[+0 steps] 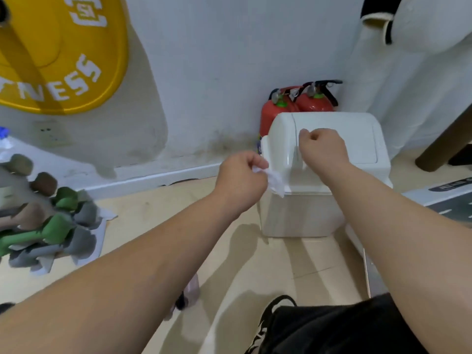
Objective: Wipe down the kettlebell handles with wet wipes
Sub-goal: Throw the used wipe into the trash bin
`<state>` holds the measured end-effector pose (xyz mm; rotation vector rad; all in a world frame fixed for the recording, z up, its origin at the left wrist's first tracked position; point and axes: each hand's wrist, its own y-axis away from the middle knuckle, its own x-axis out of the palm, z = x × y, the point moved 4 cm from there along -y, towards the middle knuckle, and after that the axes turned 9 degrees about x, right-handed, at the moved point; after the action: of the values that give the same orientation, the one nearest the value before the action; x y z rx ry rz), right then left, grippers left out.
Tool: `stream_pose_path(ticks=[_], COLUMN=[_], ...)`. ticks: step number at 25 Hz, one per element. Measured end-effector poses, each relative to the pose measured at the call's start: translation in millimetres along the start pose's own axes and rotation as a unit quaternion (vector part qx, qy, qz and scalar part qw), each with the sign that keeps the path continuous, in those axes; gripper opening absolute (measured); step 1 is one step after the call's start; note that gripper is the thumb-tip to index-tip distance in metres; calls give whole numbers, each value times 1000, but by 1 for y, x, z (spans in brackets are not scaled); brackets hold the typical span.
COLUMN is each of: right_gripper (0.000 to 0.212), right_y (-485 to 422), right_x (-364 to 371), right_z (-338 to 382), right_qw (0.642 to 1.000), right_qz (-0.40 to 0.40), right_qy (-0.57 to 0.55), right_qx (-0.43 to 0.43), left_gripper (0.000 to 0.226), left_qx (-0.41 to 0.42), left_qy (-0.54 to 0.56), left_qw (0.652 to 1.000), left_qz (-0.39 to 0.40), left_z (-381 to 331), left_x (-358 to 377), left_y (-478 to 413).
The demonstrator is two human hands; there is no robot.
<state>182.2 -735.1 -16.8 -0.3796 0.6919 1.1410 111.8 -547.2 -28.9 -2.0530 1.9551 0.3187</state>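
My left hand pinches a crumpled white wet wipe, which hangs just left of a white lidded bin. My right hand is over the bin's swing lid with its fingers curled, knuckles against the lid's left part. Whether it holds anything cannot be seen. No kettlebell is in view. A pile of green, grey and brown dumbbells lies on the floor at the left.
Two red fire extinguishers stand behind the bin against the white wall. A yellow weight plate leans at the upper left. A dark table leg is at the right. My black shoe is on the beige floor below.
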Motion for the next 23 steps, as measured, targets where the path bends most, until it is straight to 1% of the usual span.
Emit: stream_pose_path(ticks=[2,3,5,7,8,9,10,11,12,13,14,15,16,17,18,19,20,21,22,23], right_gripper=[45,46,44,40,39,39,41,44,46,46,46,45,44,43,42,42,43,44,46,48], right_y=[-18,-24,-33,-43,-46,-49,-50,-51,-51,-50,-48,-47,-48,-47,-47,-46,-45,-44,-43,-45], right_x=[-4,-4,-6,-13,-14,-14,-14,-13,-10,-8,-6,-5,-4,-4,-5,-7,-8,-8,-7,-2], right_z=[-17,-24,-34,-36,-36,-36,-35,-35,-35,-35,-35,-34,-33,-32,-30,-28,-25,-21,-15,-10], right_qw=[999,998,992,982,978,974,972,972,974,976,977,977,977,978,980,981,982,982,984,987], right_qz=[-12,-18,-44,-74,-85,-92,-90,-83,-72,-62,-56,-55,-59,-72,-93,-120,-139,-142,-125,-87], right_qy=[-22,-45,-98,-147,-165,-183,-194,-195,-190,-184,-179,-175,-176,-168,-153,-133,-119,-119,-126,-134], right_qx=[24,40,72,91,97,98,99,100,100,102,104,107,107,102,90,75,56,35,19,9], left_gripper=[36,44,57,67,66,56,43,40,48,54,57,57,55,50,42,32,25,23,26,29], left_qx=[53,88,155,201,239,286,330,338,297,250,216,212,215,244,284,337,365,379,371,364], left_qy=[-54,-94,-189,-262,-303,-358,-436,-511,-571,-611,-633,-639,-640,-628,-603,-563,-517,-474,-447,-440], left_qw=[995,987,958,922,896,859,804,749,711,683,666,657,653,659,679,709,745,776,799,810], left_qz=[61,92,150,203,220,228,235,251,285,313,330,339,343,333,308,258,211,170,151,135], left_z=[-14,-19,-25,-25,-24,-24,-23,-20,-16,-13,-12,-15,-20,-22,-25,-26,-27,-27,-25,-23], left_x=[32,46,72,96,106,116,127,137,145,150,154,159,158,157,151,143,130,116,103,91], left_y=[-25,-36,-57,-73,-79,-84,-87,-88,-88,-88,-88,-88,-87,-88,-88,-90,-90,-89,-88,-87])
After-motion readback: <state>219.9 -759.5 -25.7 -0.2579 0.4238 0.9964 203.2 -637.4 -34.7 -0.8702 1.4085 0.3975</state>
